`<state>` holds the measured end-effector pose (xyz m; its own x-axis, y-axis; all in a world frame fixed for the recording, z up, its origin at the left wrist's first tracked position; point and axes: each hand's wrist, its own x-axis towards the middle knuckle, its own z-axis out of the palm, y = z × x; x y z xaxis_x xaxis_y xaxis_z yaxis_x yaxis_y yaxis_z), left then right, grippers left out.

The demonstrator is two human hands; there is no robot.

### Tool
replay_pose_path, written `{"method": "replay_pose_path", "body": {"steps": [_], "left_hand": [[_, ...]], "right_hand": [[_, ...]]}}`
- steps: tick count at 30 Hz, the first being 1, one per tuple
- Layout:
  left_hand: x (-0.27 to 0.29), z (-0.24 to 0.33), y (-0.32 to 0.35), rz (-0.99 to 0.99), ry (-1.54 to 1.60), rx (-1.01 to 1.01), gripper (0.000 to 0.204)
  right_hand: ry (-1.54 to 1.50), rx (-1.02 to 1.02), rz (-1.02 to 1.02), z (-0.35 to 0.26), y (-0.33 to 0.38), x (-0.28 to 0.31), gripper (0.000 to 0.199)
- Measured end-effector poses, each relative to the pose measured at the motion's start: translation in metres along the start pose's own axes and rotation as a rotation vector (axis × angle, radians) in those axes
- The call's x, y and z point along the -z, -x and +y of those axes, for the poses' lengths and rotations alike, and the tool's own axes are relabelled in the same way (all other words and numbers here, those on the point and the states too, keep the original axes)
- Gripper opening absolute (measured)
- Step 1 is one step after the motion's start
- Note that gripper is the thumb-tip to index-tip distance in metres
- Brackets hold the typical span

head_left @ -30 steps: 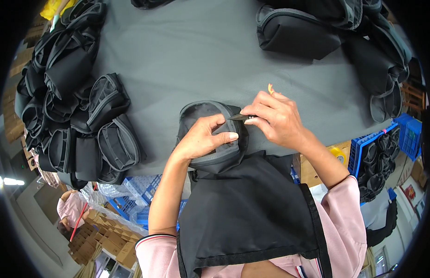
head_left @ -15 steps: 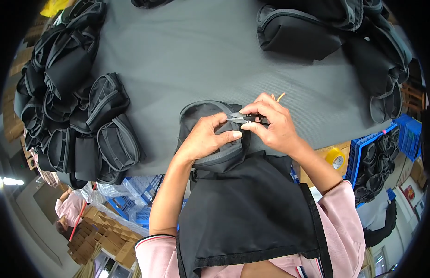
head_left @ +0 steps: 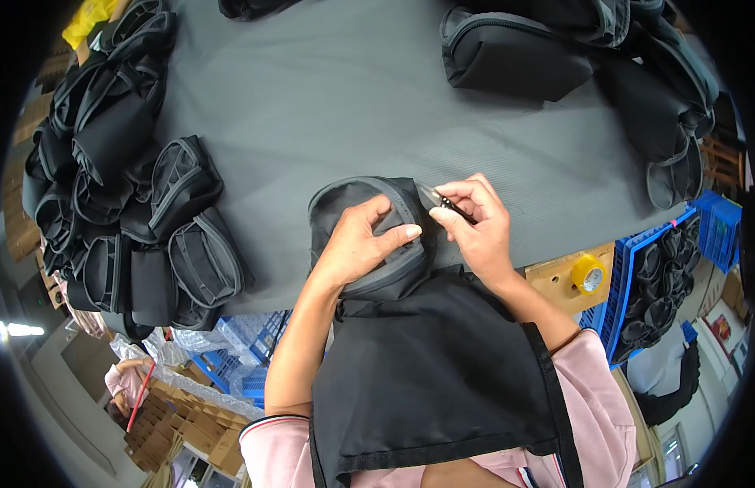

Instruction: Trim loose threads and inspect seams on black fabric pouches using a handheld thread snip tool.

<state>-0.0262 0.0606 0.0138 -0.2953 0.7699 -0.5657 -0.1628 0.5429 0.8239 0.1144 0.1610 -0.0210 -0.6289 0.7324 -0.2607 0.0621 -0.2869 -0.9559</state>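
Note:
A small black pouch (head_left: pixel 345 203) with grey piping lies at the near edge of the grey table (head_left: pixel 337 89). My left hand (head_left: pixel 363 242) presses down on it, fingers spread over its curved rim. My right hand (head_left: pixel 473 221) pinches a small metal thread snipper (head_left: pixel 437 198), its tip against the pouch's upper right edge. A black apron (head_left: pixel 434 374) covers my front below the hands.
A heap of black pouches (head_left: pixel 125 211) fills the table's left side. More black pouches (head_left: pixel 507 57) lie at the far right. A roll of yellow tape (head_left: pixel 589 272) sits on a wooden ledge beside blue crates (head_left: pixel 662 285) holding pouches. Another person (head_left: pixel 121 378) stands lower left.
My right hand has turned, so the snipper's tip has come down to the pouch's edge. The left hand's fingers have shifted slightly along the rim.

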Motion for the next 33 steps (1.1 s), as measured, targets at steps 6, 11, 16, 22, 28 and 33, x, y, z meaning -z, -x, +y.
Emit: {"method": "replay_pose_path", "body": {"steps": [6, 11, 16, 22, 28, 33], "left_hand": [[0.001, -0.002, -0.002, -0.013, -0.123, 0.071, 0.028], [-0.002, -0.013, -0.005, 0.036, -0.204, -0.011, 0.028], [-0.002, -0.014, -0.006, 0.033, -0.242, -0.008, 0.028], [-0.006, -0.014, -0.007, 0.039, -0.186, -0.062, 0.030], [-0.004, -0.021, -0.008, 0.046, -0.200, -0.029, 0.032], [-0.013, -0.019, -0.011, 0.089, -0.264, -0.084, 0.030]], "right_hand": [[0.348, 0.121, -0.132, -0.007, -0.002, 0.004, 0.020], [0.468, 0.208, -0.152, -0.013, -0.006, 0.005, 0.018], [0.483, 0.229, -0.124, -0.013, -0.004, 0.003, 0.019], [0.297, 0.204, -0.131, 0.003, -0.007, 0.004, 0.016], [-0.212, -0.240, 0.016, 0.009, 0.001, 0.006, 0.018], [0.193, 0.139, -0.034, 0.000, -0.008, -0.006, 0.023]]}}
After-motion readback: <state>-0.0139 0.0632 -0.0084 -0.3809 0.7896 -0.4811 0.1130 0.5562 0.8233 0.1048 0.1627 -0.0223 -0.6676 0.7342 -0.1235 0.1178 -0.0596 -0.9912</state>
